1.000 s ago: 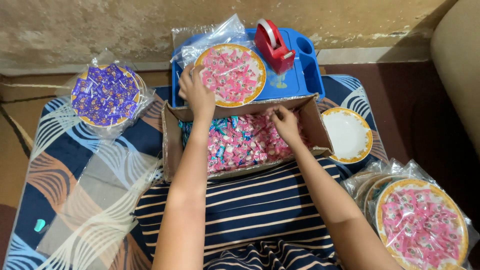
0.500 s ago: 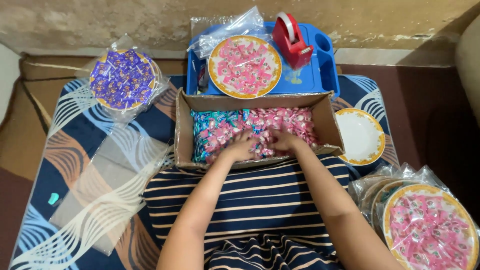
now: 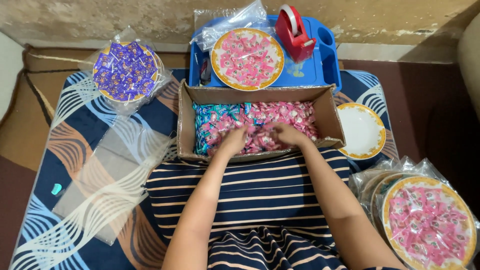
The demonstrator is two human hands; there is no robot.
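A cardboard box [image 3: 336, 120] in front of me holds many small wrapped candies [image 3: 295, 113], pink on the right and teal on the left. Both of my hands are down in the candies near the box's front wall. My left hand [image 3: 234, 140] and my right hand [image 3: 287, 134] lie close together with fingers curled into the pink wrappers. Whether either hand has candies in its grip cannot be made out. Behind the box, a plate of pink candies [image 3: 247, 58] rests on a blue tray [image 3: 327, 70].
A red tape dispenser [image 3: 294, 32] and clear bags [image 3: 231, 21] are on the tray. A bagged plate of purple candies [image 3: 126, 71] lies at far left, an empty white plate [image 3: 362, 131] at right, bagged plates of pink candies [image 3: 425, 223] at near right, and flat clear bags [image 3: 107, 180] at left.
My left hand came back from the plate on the tray and my right hand moved down; both now rest together in the candies at the box's front. The view also shifted.
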